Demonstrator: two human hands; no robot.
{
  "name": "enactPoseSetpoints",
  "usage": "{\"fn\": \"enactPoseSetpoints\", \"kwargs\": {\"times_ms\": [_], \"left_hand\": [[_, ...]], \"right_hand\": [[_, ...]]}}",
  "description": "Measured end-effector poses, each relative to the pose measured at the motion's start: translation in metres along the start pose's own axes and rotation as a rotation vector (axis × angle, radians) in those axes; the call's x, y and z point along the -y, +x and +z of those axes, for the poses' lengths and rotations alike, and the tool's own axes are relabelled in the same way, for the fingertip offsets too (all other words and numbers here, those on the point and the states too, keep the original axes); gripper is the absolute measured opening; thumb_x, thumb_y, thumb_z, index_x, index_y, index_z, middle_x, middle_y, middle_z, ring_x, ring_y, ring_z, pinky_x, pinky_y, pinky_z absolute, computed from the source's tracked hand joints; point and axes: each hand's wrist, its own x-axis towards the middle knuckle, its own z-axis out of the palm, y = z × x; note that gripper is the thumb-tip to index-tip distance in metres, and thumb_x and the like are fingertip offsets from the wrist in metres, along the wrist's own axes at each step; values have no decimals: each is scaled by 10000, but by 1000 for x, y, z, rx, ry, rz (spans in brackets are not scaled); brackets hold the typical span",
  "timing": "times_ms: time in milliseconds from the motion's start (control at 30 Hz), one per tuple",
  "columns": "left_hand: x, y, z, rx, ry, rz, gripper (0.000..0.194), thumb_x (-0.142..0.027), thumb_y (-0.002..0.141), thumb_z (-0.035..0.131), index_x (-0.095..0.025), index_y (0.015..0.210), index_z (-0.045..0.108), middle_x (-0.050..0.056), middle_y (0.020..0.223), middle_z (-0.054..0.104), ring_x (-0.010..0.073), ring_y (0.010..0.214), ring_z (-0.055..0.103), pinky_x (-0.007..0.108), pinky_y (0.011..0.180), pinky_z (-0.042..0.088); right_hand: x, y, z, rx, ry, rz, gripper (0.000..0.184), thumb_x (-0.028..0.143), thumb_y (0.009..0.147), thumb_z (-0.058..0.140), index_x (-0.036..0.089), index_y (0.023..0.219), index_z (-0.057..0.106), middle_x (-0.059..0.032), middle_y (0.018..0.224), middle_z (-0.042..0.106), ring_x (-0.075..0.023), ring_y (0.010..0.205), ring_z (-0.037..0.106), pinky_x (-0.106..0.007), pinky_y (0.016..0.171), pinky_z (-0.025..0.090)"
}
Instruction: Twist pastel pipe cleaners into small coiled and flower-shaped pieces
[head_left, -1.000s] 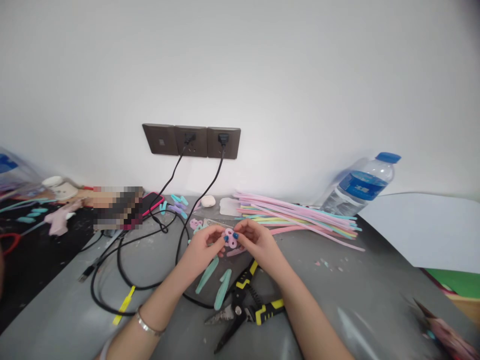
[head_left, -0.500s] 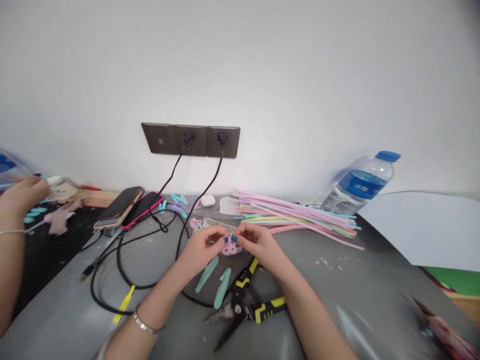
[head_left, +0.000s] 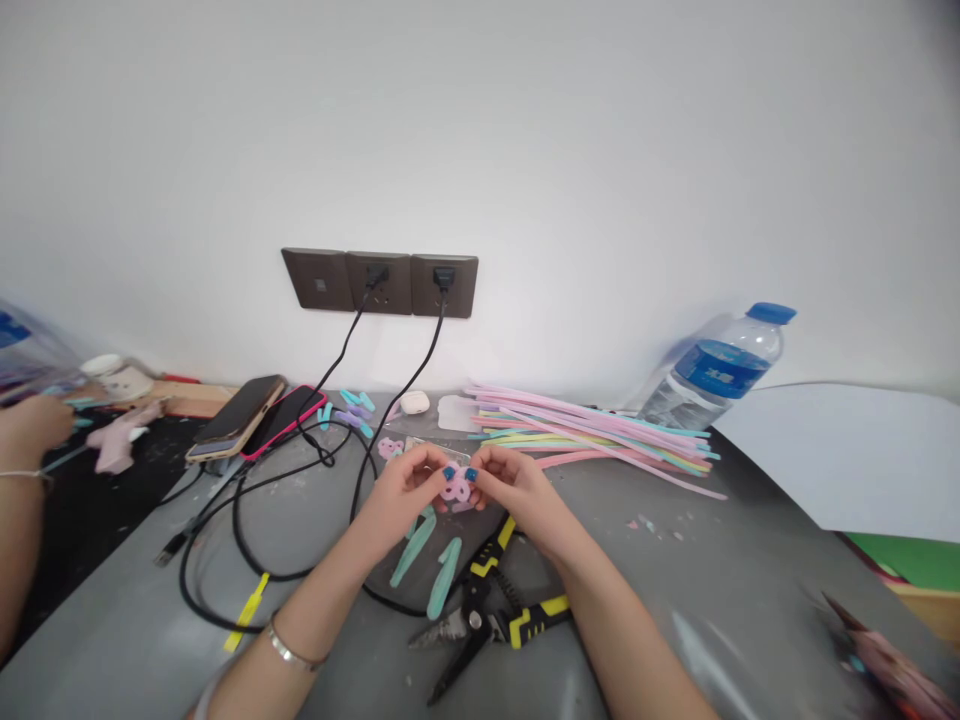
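Observation:
A pink pipe-cleaner flower (head_left: 457, 490) made of small loops is pinched between both of my hands over the middle of the table. My left hand (head_left: 411, 490) grips its left side with thumb and fingers. On the opposite side my right hand (head_left: 510, 488) holds it the same way, the two thumbs close together. Just below lie two folded green pipe-cleaner pieces (head_left: 444, 578). Yellow-and-black wire strippers (head_left: 475, 620) rest with jaws apart below my right hand. Another pink looped piece (head_left: 390, 447) lies behind my left hand.
Pastel pipe cleaners (head_left: 592, 430) lie in a bundle near a water bottle (head_left: 724, 368) at the wall. Black cables (head_left: 236, 520) loop across the left side by two phones (head_left: 240, 418). White paper (head_left: 855, 460) covers the right. Another person's hand (head_left: 34, 435) is at far left.
The pink flower has turned in my fingers, so its loops now face up more between my thumbs. The other person's hand at the left has moved lower and further left.

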Motion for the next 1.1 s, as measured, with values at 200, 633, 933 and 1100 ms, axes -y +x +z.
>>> {"fn": "enactPoseSetpoints", "kwargs": {"times_ms": [200,633,933,1100], "left_hand": [[-6,-4,5,-43,-97,-59,208,-376,767,638,-178,818,594,-13,761,559,120,669,530,214,554,500],[1,1,0,-64,-56,-46,246,-275,703,703,-131,893,645,33,814,648,133,683,581,242,604,515],[4,1,0,-30,-39,-9,181,-322,778,642,-156,851,649,10,748,628,132,669,588,240,606,531],[3,1,-2,-50,0,-30,178,-307,753,646,-153,835,684,29,788,650,142,689,600,226,577,527]], "right_hand": [[1,0,-1,-41,30,-28,331,468,709,728,182,740,564,22,591,589,-121,536,571,-255,561,501],[-3,1,0,-5,4,-88,303,455,748,701,191,768,556,26,637,579,-125,570,601,-247,557,511],[-8,4,-2,8,-87,-147,265,415,806,648,187,739,531,22,580,580,-125,539,586,-234,519,469],[-2,1,2,8,-75,-137,269,419,781,673,192,825,536,23,695,577,-117,592,587,-229,538,472]]}}
